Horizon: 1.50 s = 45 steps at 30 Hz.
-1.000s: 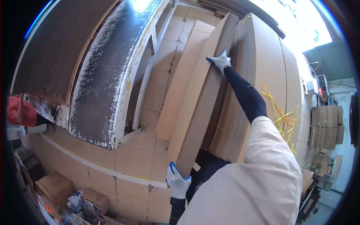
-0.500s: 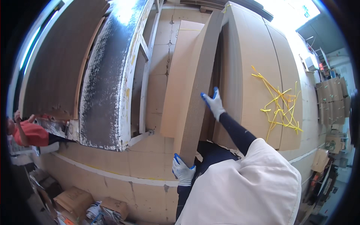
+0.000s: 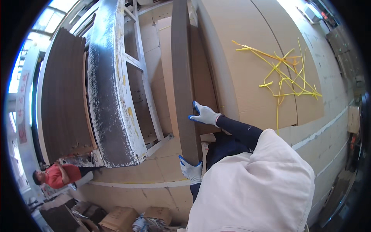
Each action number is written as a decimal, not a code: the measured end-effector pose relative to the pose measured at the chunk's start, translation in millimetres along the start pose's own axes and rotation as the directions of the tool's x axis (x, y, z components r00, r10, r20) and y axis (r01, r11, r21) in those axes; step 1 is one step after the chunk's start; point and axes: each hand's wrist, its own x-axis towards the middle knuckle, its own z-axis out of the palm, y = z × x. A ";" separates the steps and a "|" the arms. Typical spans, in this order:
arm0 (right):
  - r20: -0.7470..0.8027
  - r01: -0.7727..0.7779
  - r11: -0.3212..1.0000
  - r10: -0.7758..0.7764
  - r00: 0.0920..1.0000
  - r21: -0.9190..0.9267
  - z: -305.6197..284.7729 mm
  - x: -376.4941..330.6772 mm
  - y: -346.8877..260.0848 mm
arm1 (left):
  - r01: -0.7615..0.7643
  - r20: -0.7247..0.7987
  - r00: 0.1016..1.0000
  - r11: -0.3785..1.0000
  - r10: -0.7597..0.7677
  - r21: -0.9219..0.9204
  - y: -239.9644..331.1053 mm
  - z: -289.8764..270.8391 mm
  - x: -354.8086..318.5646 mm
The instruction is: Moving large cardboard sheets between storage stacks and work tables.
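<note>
A thick bundle of stacked cardboard sheets [image 3: 182,77] stands on edge in front of me, its long narrow brown side facing up. My left hand [image 3: 191,170], in a white glove with blue fingertips, is wrapped round the bundle's near end, thumb on the right and fingers on the left. Against its right edge, a little farther away, lies my right hand [image 3: 206,115], gloved alike, fingers spread and touching the cardboard. Right of a gap is a large cardboard pile [image 3: 228,77]. Tangled yellow strapping [image 3: 286,77] lies on top of it.
Left stands a white-framed rack [image 3: 143,77] with a worn dark panel [image 3: 104,77]; brown sheets [image 3: 63,92] are stacked beyond it. A person in a red top [image 3: 62,176] is at the far left. Cardboard boxes [image 3: 118,219] sit at the lower left.
The bundle has moved left from the large pile, widening the gap between them. My right hand is now lower along its edge, closer to my left hand. The view has shifted.
</note>
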 end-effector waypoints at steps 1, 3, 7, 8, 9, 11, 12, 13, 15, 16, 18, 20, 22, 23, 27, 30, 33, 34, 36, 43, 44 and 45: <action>-0.011 0.011 1.000 -0.012 1.000 -0.009 7.1 -0.5 3.5 | -0.007 -0.001 1.000 1.000 0.007 0.017 -0.3 1.6 0.2; -0.057 0.002 1.000 -0.003 0.998 -0.021 14.5 -5.5 3.0 | -0.019 -0.005 1.000 0.999 0.020 0.046 0.2 3.4 -2.1; -0.028 -0.048 0.998 0.049 0.998 0.044 14.0 -9.2 -1.8 | 0.013 0.063 0.998 1.000 -0.012 -0.012 -3.8 -1.5 -0.6; 0.000 -0.063 0.996 0.063 0.998 0.069 12.2 -11.1 -2.5 | 0.008 0.063 0.998 1.000 -0.007 -0.013 -3.8 -0.5 -0.5; -0.005 -0.068 0.995 0.068 0.998 0.074 9.9 -12.1 -2.5 | 0.000 0.061 0.998 1.000 0.001 -0.018 -2.3 -0.4 0.9; -0.008 -0.076 0.994 0.077 0.997 0.082 8.8 -14.5 -2.8 | 0.007 0.070 0.998 1.000 -0.006 -0.011 -3.2 -1.4 -0.7; -0.016 -0.066 0.994 0.068 0.998 0.090 4.7 -15.4 -3.9 | 0.009 0.072 0.997 1.000 -0.008 -0.018 -2.0 0.6 -0.6; -0.022 -0.055 0.994 0.058 0.998 0.097 1.5 -17.1 -5.2 | 0.004 0.062 0.998 1.000 -0.002 -0.022 -2.6 1.9 -0.7; -0.106 0.010 0.999 -0.006 0.994 0.035 -0.1 -18.9 -4.7 | 0.002 0.036 0.999 0.999 -0.001 -0.035 -6.1 3.3 -1.7; -0.180 0.060 0.998 -0.066 0.981 -0.037 0.8 -19.8 -2.6 | -0.020 0.022 1.000 0.999 0.020 -0.030 -7.3 5.6 -2.6; -0.197 0.207 0.945 -0.260 0.945 -0.255 -2.7 -22.4 -7.5 | -0.057 -0.016 0.998 0.998 0.057 -0.024 -8.8 9.4 -2.9; -0.040 0.404 0.757 -0.491 0.870 -0.513 -16.8 -27.2 -28.3 | -0.034 -0.053 0.998 0.999 0.033 -0.020 -8.2 13.4 -3.0; 0.305 0.659 0.536 -0.604 0.736 -0.527 -18.3 -26.9 -46.0 | -0.062 -0.079 0.995 0.998 0.060 -0.019 -9.5 18.4 -3.5; 0.486 0.763 0.422 -0.594 0.641 -0.490 -16.6 -22.9 -58.5 | -0.089 -0.099 0.991 0.996 0.086 -0.020 -10.8 20.6 -3.4; 0.835 0.948 0.120 -0.449 0.318 -0.296 12.3 4.0 -62.1 | -0.107 -0.128 0.987 0.993 0.101 -0.039 -1.3 18.9 -8.4; 0.892 0.959 0.016 -0.363 0.268 -0.282 25.2 22.8 -49.6 | -0.165 -0.198 0.970 0.982 0.144 -0.095 2.6 24.0 -8.9; 0.881 0.964 0.044 -0.396 0.258 -0.263 32.9 29.1 -38.1 | -0.210 -0.359 0.916 0.976 0.177 -0.053 -3.6 13.9 -21.2; 0.883 0.966 0.042 -0.399 0.249 -0.253 34.6 29.6 -40.4 | -0.204 -0.403 0.899 0.978 0.169 -0.046 -11.5 13.0 -28.9; 0.882 0.965 0.058 -0.396 0.256 -0.254 38.1 33.9 -39.4 | -0.150 -0.480 0.876 0.915 -0.052 -0.374 -28.4 22.2 -51.9; 0.862 0.947 0.040 -0.402 0.309 -0.320 33.9 20.2 -54.9 | 0.045 0.344 0.698 -0.441 -0.628 -0.896 -68.0 122.3 -78.9; 0.856 0.947 0.054 -0.414 0.311 -0.318 34.6 19.3 -51.7 | 0.036 0.366 0.676 -0.467 -0.640 -0.884 -59.9 123.7 -69.9; 0.870 0.952 0.050 -0.394 0.297 -0.303 37.7 23.0 -54.2 | 0.049 0.409 0.671 -0.513 -0.619 -0.857 -52.2 120.1 -60.3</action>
